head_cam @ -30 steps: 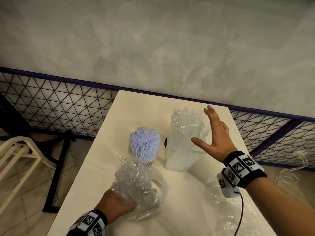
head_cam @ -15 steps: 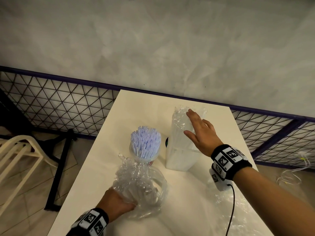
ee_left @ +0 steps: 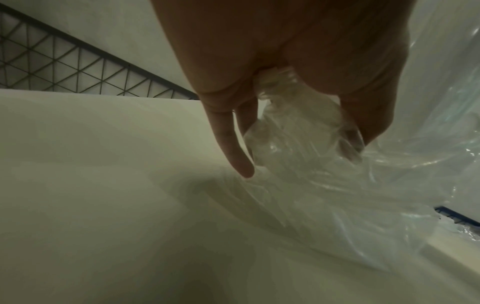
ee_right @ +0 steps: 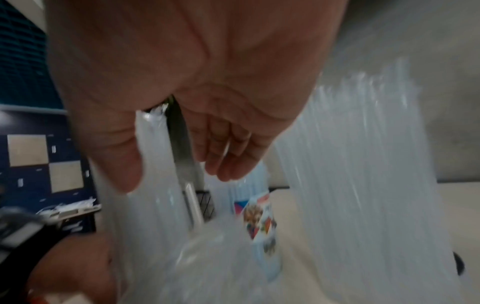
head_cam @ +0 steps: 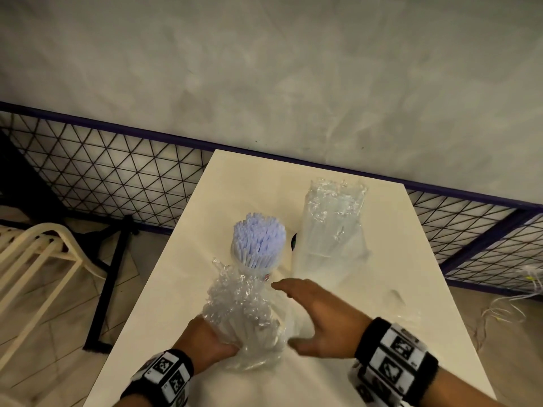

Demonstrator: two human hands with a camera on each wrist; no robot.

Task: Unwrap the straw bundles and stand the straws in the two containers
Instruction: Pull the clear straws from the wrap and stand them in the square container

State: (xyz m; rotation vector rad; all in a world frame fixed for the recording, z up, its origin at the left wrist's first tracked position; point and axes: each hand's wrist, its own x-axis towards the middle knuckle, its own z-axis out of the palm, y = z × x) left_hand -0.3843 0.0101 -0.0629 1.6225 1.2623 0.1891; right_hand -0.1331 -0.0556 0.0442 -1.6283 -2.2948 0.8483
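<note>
on the floor at far left stood a pale chair (head_cam: pixel 38 254), beside the cream table (head_cam: pixel 182 289) that ran back to a wire mesh fence (head_cam: pixel 117 177). the left hand (head_cam: pixel 205 339) gripped the lower end of a wrapped straw bundle (head_cam: pixel 241 312) held upright on the near part of the table, fingers (ee_left: pixel 233 148) curled round its crinkled clear film; just behind it stood a round container (head_cam: pixel 258 265) packed with pale blue straws (head_cam: pixel 260 236). the right hand (head_cam: pixel 320 315) was spread, fingers straight and thumb apart, just beside the bundle with contact not clear, and farther right and back stood a taller clear container (head_cam: pixel 329 259) holding clear straws (head_cam: pixel 335 218) with film at the top.
</note>
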